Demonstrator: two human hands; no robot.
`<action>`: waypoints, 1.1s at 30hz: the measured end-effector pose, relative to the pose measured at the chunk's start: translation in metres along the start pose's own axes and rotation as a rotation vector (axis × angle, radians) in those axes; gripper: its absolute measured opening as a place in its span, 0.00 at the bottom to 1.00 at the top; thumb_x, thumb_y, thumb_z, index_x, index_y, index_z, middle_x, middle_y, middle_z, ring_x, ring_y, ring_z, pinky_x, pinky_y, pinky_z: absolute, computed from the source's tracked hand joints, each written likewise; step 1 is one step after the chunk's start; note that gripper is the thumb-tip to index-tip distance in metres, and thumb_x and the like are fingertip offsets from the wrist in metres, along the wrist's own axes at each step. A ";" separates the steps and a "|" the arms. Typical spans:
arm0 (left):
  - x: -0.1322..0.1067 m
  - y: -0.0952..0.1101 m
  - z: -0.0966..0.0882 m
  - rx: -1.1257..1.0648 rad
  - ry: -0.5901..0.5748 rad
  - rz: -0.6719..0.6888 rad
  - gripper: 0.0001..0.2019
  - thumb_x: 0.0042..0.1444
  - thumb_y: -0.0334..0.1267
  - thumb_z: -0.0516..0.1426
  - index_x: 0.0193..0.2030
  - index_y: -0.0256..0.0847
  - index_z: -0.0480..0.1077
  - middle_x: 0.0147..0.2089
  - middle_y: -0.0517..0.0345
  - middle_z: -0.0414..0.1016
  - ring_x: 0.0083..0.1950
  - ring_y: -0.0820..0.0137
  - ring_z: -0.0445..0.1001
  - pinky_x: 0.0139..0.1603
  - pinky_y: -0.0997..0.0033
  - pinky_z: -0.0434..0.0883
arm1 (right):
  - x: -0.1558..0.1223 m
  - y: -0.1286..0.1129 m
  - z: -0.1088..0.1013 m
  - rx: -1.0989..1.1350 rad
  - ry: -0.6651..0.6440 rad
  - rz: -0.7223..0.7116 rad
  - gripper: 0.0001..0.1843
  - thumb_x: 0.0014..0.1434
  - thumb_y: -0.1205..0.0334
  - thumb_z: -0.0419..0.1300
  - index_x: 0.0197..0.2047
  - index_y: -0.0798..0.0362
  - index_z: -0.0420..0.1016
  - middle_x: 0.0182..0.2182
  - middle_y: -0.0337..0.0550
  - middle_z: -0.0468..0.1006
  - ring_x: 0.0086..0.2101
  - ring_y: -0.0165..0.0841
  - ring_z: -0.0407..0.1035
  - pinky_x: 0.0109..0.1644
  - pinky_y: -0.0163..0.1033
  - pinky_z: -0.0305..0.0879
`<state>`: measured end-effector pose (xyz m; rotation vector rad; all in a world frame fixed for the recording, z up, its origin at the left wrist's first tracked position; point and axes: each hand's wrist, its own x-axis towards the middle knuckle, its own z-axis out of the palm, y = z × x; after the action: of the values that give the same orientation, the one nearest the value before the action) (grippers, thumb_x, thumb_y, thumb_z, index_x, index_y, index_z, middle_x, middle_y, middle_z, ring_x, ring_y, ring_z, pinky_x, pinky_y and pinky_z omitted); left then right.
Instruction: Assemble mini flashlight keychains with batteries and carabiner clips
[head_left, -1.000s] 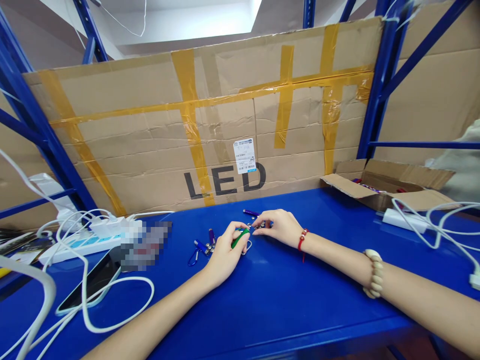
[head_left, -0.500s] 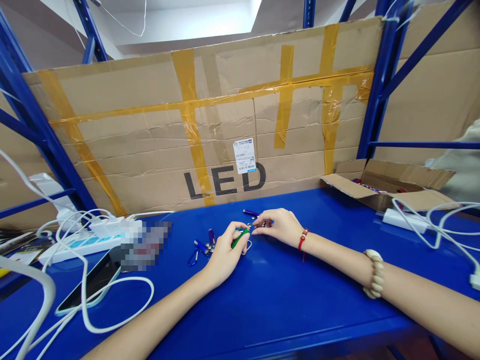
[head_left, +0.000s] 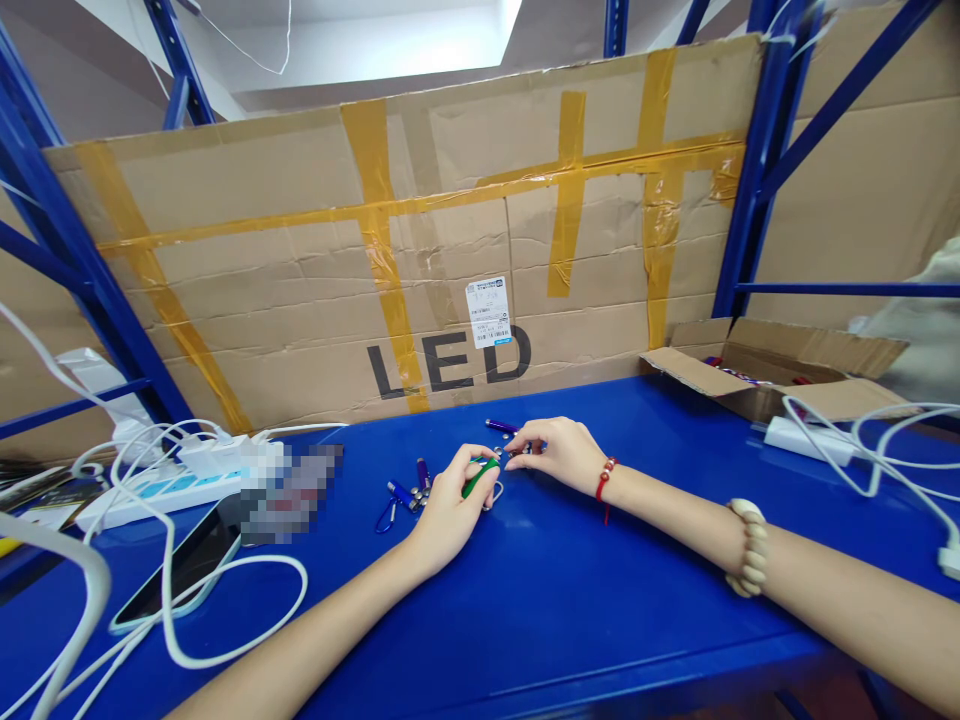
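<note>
My left hand [head_left: 452,508] is closed around a small green tube that looks like a mini flashlight [head_left: 481,479], with a pale loop [head_left: 497,491] hanging at its near end. Just to the right, my right hand [head_left: 559,453] has its thumb and fingertips drawn together near the tube's end; whatever they hold is too small to make out. Behind the fingertips lies a purple tube [head_left: 501,428] among tiny shiny round pieces. Left of my left hand are a blue tube [head_left: 402,493] with a blue carabiner clip [head_left: 385,518], another purple tube [head_left: 423,473] and small silver pieces.
A phone [head_left: 184,560] and a white power strip [head_left: 165,490] lie on the left amid looping white cables [head_left: 169,600]. An open cardboard box [head_left: 780,365] and a white adapter [head_left: 808,441] are at the right. A taped cardboard sheet [head_left: 300,320] closes off the back of the blue tabletop [head_left: 600,600].
Almost nothing differs. The right fingertips have shifted very slightly to the right, while the left hand keeps its hold on the green tube.
</note>
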<state>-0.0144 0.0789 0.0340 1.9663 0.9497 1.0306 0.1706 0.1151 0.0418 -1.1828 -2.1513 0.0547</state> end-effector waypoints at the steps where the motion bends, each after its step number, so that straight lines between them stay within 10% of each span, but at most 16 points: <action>1: 0.000 0.000 0.000 0.001 0.000 -0.001 0.09 0.58 0.42 0.48 0.42 0.40 0.59 0.22 0.66 0.61 0.27 0.74 0.62 0.32 0.74 0.59 | 0.000 0.000 0.000 -0.009 0.001 -0.005 0.07 0.47 0.55 0.65 0.30 0.45 0.77 0.29 0.31 0.76 0.27 0.26 0.68 0.27 0.30 0.54; 33: -0.001 0.001 0.001 0.003 -0.007 -0.003 0.09 0.58 0.41 0.48 0.41 0.40 0.60 0.22 0.66 0.61 0.27 0.74 0.62 0.33 0.74 0.59 | -0.001 -0.004 -0.002 0.007 -0.018 0.029 0.08 0.46 0.52 0.65 0.28 0.47 0.77 0.29 0.33 0.77 0.27 0.27 0.68 0.27 0.30 0.54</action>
<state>-0.0140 0.0771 0.0345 1.9692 0.9508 1.0207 0.1697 0.1117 0.0444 -1.2141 -2.1477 0.0853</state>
